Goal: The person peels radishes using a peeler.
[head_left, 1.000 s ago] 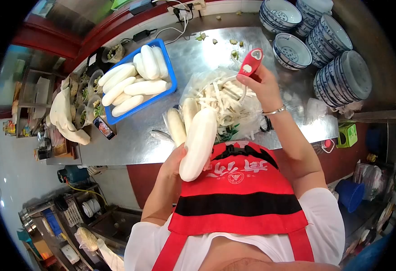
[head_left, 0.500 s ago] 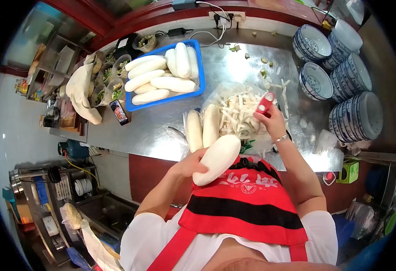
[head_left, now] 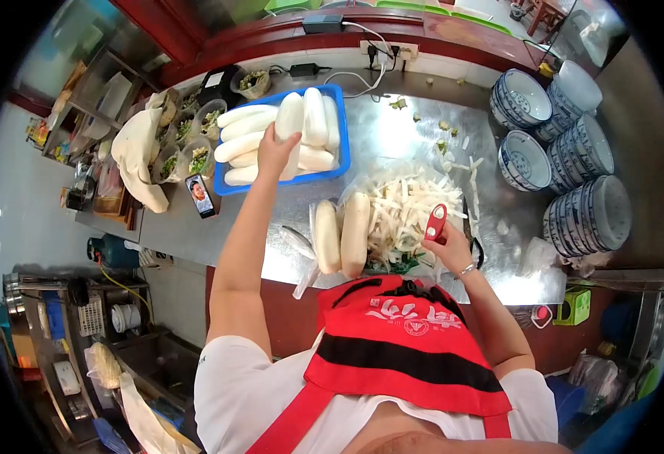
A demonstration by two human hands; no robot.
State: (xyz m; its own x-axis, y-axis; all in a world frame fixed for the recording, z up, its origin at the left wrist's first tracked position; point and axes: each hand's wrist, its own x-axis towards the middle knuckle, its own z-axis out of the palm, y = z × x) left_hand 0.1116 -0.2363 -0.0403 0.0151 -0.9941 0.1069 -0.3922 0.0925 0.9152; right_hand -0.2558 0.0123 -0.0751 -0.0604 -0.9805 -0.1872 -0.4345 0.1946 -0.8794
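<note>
Near the table's point(head_left: 173, 238) front edge, the right hand point(head_left: 451, 246) gripped a red peeler point(head_left: 436, 222) by a plastic bag point(head_left: 363, 183) of peelings point(head_left: 415, 198). Toward the far edge, the left hand point(head_left: 276, 153) clasped a smooth white radish point(head_left: 291, 115) over a blue tray point(head_left: 309, 178) of radishes point(head_left: 241, 144).
</note>
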